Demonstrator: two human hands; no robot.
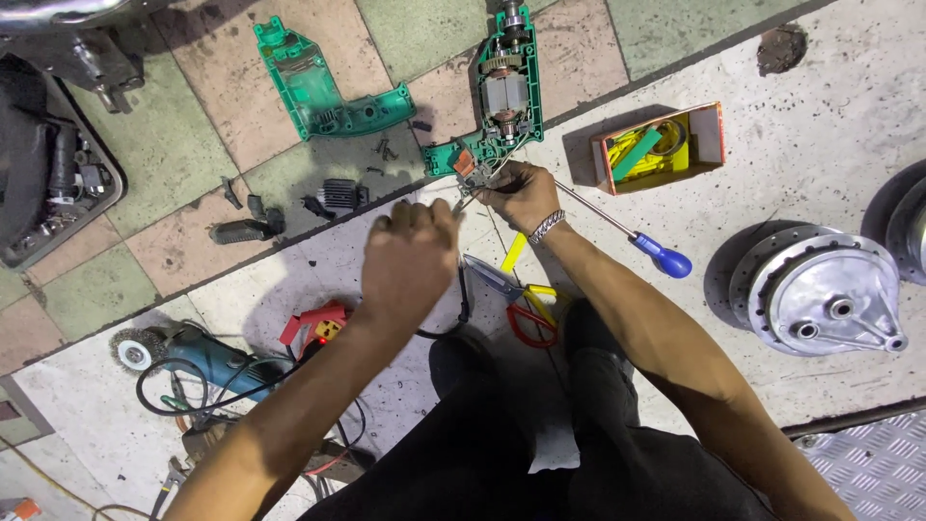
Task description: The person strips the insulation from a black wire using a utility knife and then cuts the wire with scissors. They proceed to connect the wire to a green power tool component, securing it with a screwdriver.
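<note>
An opened green drill [503, 96] lies on the floor with its motor and gears exposed. Its removed green housing half [318, 92] rests to the left. My right hand [521, 193], wearing a metal bracelet, pinches thin wires at the drill's handle end. My left hand [410, 256] hovers just left of it, fingers curled around a black cable [461, 309], blurred. A blue-handled screwdriver [648, 246] lies right of my right wrist. Yellow-handled pliers [506, 275] and red scissors [531, 323] sit below my hands.
An orange box [661, 145] with yellow and green parts stands at the right. A metal wheel hub [820, 289] lies further right. A blue angle grinder with wire brush [193, 357], small black parts [289, 212] and screws [384, 150] lie left.
</note>
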